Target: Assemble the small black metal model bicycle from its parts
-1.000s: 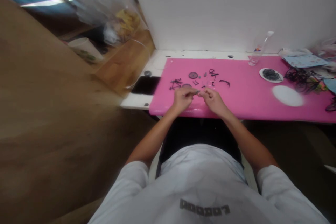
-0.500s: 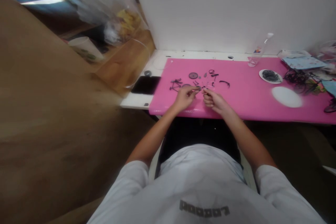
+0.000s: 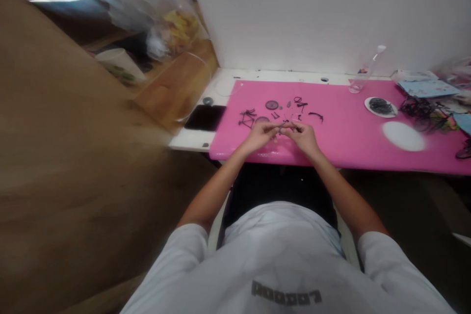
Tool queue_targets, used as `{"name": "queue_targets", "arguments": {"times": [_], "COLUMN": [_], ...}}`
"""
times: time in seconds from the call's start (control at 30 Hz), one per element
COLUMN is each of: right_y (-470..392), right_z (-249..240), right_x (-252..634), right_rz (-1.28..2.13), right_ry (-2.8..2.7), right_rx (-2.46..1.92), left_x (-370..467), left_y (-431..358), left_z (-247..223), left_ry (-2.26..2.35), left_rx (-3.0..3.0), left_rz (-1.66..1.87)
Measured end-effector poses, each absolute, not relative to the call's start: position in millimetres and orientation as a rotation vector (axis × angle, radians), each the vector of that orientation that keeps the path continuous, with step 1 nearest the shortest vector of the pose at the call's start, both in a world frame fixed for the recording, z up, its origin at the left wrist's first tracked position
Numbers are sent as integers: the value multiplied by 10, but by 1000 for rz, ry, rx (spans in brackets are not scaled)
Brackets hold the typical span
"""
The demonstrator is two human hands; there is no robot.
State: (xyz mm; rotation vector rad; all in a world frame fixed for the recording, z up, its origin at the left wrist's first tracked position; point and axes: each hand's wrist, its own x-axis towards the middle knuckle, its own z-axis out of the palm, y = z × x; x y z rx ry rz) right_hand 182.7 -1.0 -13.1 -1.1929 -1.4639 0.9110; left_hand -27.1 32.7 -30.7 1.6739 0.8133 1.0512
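My left hand (image 3: pixel 260 136) and my right hand (image 3: pixel 303 138) meet over the front of a pink mat (image 3: pixel 353 137). Between their fingertips is a small dark part (image 3: pixel 282 126), pinched from both sides; its exact kind is too small to make out. Just beyond the hands lie loose black pieces of a miniature bicycle: a frame (image 3: pixel 247 117) on the left, a wheel (image 3: pixel 272 105), a piece with a small ring (image 3: pixel 300 103) and a curved strip (image 3: pixel 316 117). A second wheel (image 3: pixel 262 120) is partly hidden behind my left hand.
A black flat device (image 3: pixel 205 117) lies left of the mat. To the right are a white dish of dark parts (image 3: pixel 381 106), a white oval plate (image 3: pixel 404 136), a clear bottle (image 3: pixel 362 76) and a heap of black miniature bicycles (image 3: pixel 421 113). A white wall (image 3: pixel 312 14) rises behind.
My right hand has turned and moved in against my left. Its fingers now grip the small dark part too. The loose pieces lie as before.
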Motion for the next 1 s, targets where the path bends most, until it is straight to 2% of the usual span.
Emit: {"name": "queue_targets", "arguments": {"times": [0.2,0.67,0.83,1.0], "right_y": [8,-33,23,36], "right_z": [-159,-3,-36,-54], "right_x": [1863,1883,1915,1900], "right_rz": [834,946,974,1003], "right_ry": [-1507,-1459,-1405,-1399], "right_rx": [-1209,-1206,-1195,-1189], "left_x": [-191,-128,-292,-624], "left_y": [165,25,250,614], "left_z": [-276,-205,-239,-466], "left_ry": [799,791,1048,1418], "left_rx": [1669,1858,1919,1830], "left_rz": [948,1048,1283,1255]}}
